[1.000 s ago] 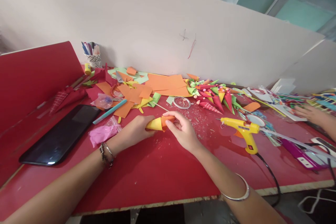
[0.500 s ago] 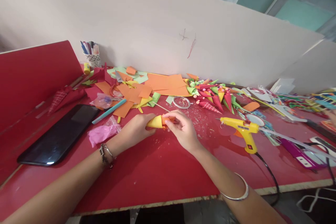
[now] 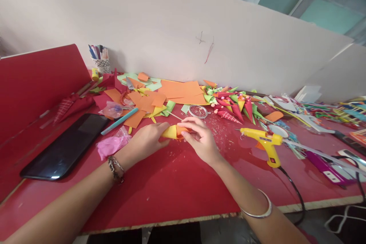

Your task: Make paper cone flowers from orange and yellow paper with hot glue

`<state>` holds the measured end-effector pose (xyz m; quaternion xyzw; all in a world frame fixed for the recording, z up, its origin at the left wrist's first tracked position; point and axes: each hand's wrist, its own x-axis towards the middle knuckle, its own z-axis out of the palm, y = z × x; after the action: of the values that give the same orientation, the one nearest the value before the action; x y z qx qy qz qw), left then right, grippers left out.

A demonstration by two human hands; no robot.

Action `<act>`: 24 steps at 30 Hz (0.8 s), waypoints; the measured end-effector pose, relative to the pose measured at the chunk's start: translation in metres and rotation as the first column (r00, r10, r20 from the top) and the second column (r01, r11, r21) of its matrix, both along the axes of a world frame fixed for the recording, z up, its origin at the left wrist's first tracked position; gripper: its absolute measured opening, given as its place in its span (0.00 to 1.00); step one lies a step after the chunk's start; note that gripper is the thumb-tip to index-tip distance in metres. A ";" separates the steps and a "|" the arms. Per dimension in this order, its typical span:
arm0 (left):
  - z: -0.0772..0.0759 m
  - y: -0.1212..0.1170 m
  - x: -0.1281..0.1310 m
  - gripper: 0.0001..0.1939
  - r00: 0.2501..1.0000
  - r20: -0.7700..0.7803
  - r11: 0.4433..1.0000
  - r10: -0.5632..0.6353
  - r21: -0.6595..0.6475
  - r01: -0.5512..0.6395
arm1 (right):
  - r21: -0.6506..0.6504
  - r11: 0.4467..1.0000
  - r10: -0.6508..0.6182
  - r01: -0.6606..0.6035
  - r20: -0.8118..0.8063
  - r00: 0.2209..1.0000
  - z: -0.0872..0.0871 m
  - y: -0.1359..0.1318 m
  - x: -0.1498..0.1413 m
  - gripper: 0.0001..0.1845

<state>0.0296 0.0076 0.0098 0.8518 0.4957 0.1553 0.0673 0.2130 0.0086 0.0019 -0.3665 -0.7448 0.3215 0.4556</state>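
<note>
A small rolled paper piece [image 3: 170,132], yellow on the left and orange on the right, is held between both hands above the red table [image 3: 171,194]. My left hand [image 3: 148,137] is closed round its yellow end, which the fingers partly hide. At the orange end, my right hand [image 3: 201,139] pinches the paper between thumb and fingers. A thin pale stick [image 3: 175,116] lies just behind the hands. To the right, a yellow glue gun [image 3: 264,141] rests on the table with its nozzle toward my right hand.
Behind are orange paper sheets [image 3: 180,89], a clear tape roll [image 3: 198,111] and several small paper cones [image 3: 228,103]. On the left lie a black phone [image 3: 65,148], a pink bag [image 3: 113,145] and a blue stick [image 3: 120,121]. A purple power strip [image 3: 328,169] sits at the right.
My right hand's fingers have shifted over the orange end and straightened somewhat. My left hand keeps its hold on the yellow end. The rest looks the same.
</note>
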 end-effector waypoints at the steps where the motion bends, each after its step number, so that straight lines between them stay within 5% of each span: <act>1: 0.000 0.000 0.000 0.05 1.000 -0.012 1.000 0.001 0.001 -0.001 | 0.007 1.000 -0.005 0.005 0.003 1.000 0.000 0.000 0.000 0.11; 15: 0.000 0.001 0.001 0.01 0.972 0.222 0.993 -0.081 -0.068 0.098 | 0.051 0.999 -0.004 0.004 -0.013 1.000 0.003 -0.001 -0.001 0.07; 20: -0.003 0.002 0.000 0.14 0.969 0.238 0.995 -0.065 -0.058 0.081 | 0.055 0.998 -0.010 0.011 -0.018 1.000 0.003 -0.003 -0.002 0.06; 24: -0.004 0.000 0.000 0.11 0.974 0.216 0.995 -0.068 -0.062 0.083 | 0.042 0.999 -0.029 0.028 0.010 1.000 0.002 -0.003 -0.001 0.09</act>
<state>0.0298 0.0081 0.0054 0.8455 0.4580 0.2257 0.1562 0.2120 0.0051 0.0044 -0.3692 -0.7485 0.2974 0.4636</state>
